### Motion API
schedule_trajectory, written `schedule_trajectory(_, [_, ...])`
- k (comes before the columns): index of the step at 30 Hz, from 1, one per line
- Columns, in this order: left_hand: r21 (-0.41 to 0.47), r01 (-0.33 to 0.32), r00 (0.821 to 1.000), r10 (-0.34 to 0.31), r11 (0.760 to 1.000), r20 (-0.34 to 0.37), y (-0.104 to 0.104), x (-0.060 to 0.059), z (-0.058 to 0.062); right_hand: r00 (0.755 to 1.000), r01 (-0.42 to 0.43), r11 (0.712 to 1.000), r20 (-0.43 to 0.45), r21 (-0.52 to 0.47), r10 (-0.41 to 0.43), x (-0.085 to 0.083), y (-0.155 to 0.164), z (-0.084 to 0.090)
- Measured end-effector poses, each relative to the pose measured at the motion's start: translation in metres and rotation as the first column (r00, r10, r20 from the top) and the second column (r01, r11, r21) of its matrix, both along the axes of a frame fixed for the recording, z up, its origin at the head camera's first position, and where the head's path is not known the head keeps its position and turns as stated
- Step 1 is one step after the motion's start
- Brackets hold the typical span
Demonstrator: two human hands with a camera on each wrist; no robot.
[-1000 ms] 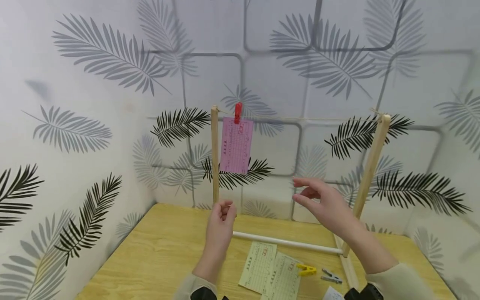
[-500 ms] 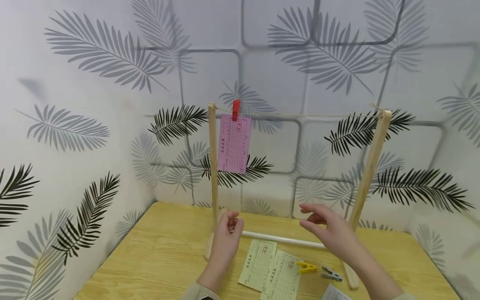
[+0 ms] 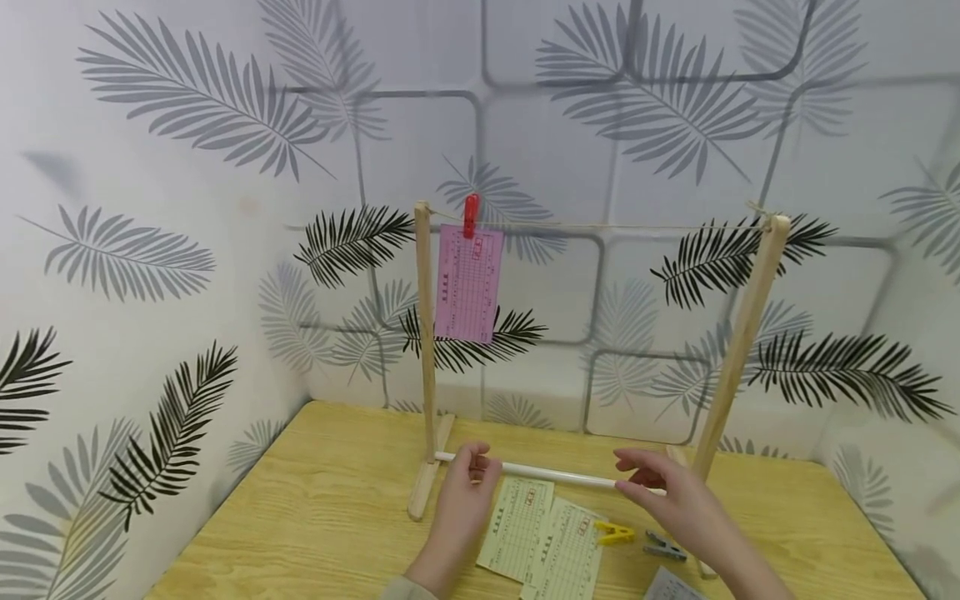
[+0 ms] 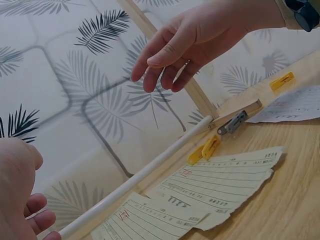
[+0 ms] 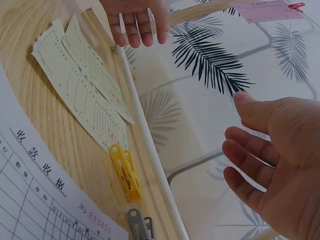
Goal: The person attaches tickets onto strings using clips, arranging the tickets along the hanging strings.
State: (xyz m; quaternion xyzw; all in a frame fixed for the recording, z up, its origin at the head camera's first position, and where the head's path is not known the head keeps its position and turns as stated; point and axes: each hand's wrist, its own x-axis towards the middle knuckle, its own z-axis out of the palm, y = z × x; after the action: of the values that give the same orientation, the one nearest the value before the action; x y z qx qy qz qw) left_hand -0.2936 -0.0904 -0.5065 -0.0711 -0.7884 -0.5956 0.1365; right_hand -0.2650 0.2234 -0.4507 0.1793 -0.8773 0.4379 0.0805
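Note:
My left hand (image 3: pixel 463 500) hovers with loosely bent fingers near the left end of the white rod (image 3: pixel 558 476), holding nothing. My right hand (image 3: pixel 678 500) is raised by the rod's right part, thumb and fingers apart and nothing between them. Below and between the hands lie two overlapping pale yellow-green receipt slips (image 3: pixel 517 527). A yellow clothespin (image 3: pixel 615 533) rests at the slips' right edge, and a grey clothespin (image 3: pixel 664 547) lies beside it, under my right hand. A pink receipt slip (image 3: pixel 469 283) hangs from the string (image 3: pixel 600 225), clipped by a red clothespin (image 3: pixel 470 216).
The wooden frame's left post (image 3: pixel 426 333) and right post (image 3: pixel 742 350) stand on feet on the wood-grain table (image 3: pixel 315 500). A white receipt slip (image 5: pixel 45 190) lies at the near right. Another yellow clothespin (image 4: pixel 282 81) shows beside it. Leaf-patterned wall stands close behind.
Both hands have come down from beside the hanging pink slip to just above the table, and the left has shifted right. The slips and clothespins lie unchanged.

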Motion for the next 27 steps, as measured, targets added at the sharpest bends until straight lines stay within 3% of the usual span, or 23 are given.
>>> schedule_trajectory(9, [-0.074,-0.022,1.0,0.024,0.997,0.019,0.005,0.001,-0.016,0.992,0.031,0.999,0.121,-0.02,-0.028,-0.004,0.007,-0.025])
schedule_trajectory(15, [-0.135,-0.021,1.0,0.022,0.991,0.004,0.008,0.0,-0.026,0.994,0.014,0.999,0.111,-0.047,-0.008,-0.005,0.012,-0.044])
schedule_trajectory(23, [-0.346,-0.024,0.999,0.009,0.938,-0.045,0.009,0.002,-0.038,0.984,0.049,0.999,0.175,-0.015,-0.046,-0.001,0.015,-0.062])
schedule_trajectory(27, [-0.388,-0.032,0.999,0.02,0.921,-0.034,0.009,0.002,-0.038,0.984,0.055,0.998,0.17,0.006,-0.055,-0.003,0.017,-0.064])
